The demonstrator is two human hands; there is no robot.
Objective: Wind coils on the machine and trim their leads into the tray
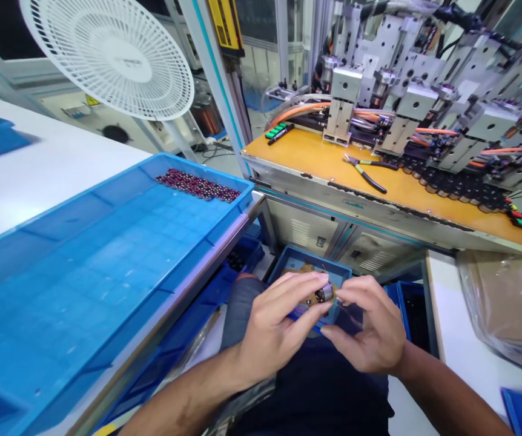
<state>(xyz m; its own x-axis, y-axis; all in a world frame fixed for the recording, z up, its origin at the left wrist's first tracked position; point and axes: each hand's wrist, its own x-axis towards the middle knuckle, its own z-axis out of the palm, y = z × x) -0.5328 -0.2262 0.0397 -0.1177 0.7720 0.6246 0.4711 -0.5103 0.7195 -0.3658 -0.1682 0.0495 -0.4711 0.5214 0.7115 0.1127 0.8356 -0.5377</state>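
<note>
My left hand [279, 315] is closed in a pinch, thumb below and fingers above. Between them sits a small cylindrical motor core [325, 293], silver around its side with a dark end facing left. To its right is my right hand [370, 324], its curled index finger close to the core's right end. The right thumb is apart from that finger, lower down. Whether the right fingertips touch the core or a thin wire there, I cannot tell. Directly beneath both hands is a small blue bin [340, 269] with brownish material and small bits inside.
At left lies a large blue tray [106, 242], dark reddish parts [197, 184] grouped at its far end. A white fan [120, 57] stands behind. Cutting pliers [365, 172] and a row of dark parts [456, 181] lie on the machine's orange bench [306, 154]. A plastic-wrapped package [506, 297] is at right.
</note>
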